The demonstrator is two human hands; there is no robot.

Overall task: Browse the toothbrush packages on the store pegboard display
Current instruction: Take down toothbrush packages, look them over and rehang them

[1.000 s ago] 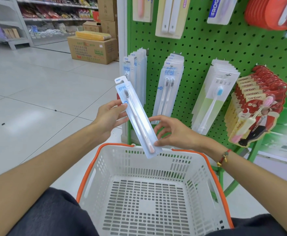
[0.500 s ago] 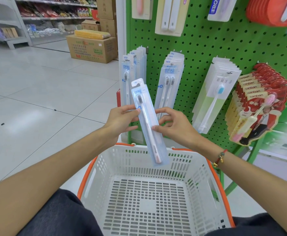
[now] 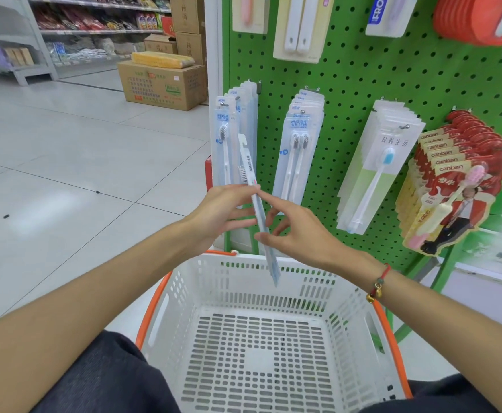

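1. A store aisle with pale floor tiles is shown; a green pegboard [image 3: 363, 84] fills the frame from 12 to 3 o'clock, and cardboard boxes [image 3: 162, 83] are stacked at 11 o'clock beside stocked shelves.
2. A white basket [image 3: 261, 347] with orange handles is seen at 6 o'clock, directly below the hands.
3. One toothbrush package [image 3: 257, 204] is held at frame centre, turned edge-on to the camera so that its barcoded back faces left. Its long axis is nearly upright, with the hook end tilted toward 11 o'clock and the lower end hanging above the basket's far rim.
4. The left hand [image 3: 223, 213] is closed on the package: the upper part is pinched by thumb and fingers from the 9 o'clock side.
5. The right hand [image 3: 294, 231] is set against the package from the 3 o'clock side, fingers extended and loosely spread; a firm grip cannot be confirmed.
6. The source row of single-brush packages [image 3: 232, 138] hangs just behind the held package at 12 o'clock; the twin-brush packages [image 3: 299, 150] hang at 1 o'clock, nearer the right hand.
7. Return to a peg is judged to require that the hook end be raised toward 12 o'clock, with the left hand leading.
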